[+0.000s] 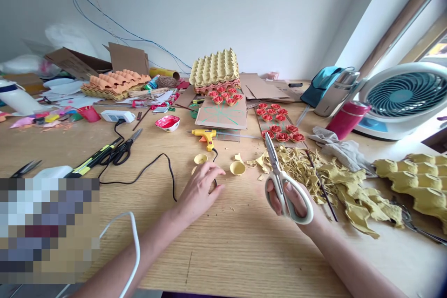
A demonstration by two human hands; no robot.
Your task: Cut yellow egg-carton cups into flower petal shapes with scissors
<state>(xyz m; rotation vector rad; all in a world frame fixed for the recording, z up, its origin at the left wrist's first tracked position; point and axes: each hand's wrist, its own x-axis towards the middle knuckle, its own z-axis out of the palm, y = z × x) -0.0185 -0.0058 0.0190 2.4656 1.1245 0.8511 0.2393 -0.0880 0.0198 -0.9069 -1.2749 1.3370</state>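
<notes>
My right hand (pixel 291 198) holds a pair of scissors (pixel 277 172) with pale handles, its fingers through the loops. The blades point up and away, looking closed together. My left hand (pixel 200 191) is low over the table, its thumb and fingers apart. Small yellow egg-carton cups lie about it: one cup (pixel 200 159) just beyond the fingers, another cup (pixel 238 168) to the right. More cup edges are partly hidden behind and under the left hand. Torn yellow carton scraps (pixel 300 167) are heaped beyond and right of the scissors.
A yellow glue gun (pixel 204 136) lies ahead, its black cord (pixel 171 167) running left. Red paper flowers (pixel 282 136) stand on cardboard. Black scissors (pixel 122 151) lie left. Egg trays (pixel 214 67), a red-filled bowl (pixel 167 123), a fan (pixel 408 98) and bottles (pixel 349 118) stand around.
</notes>
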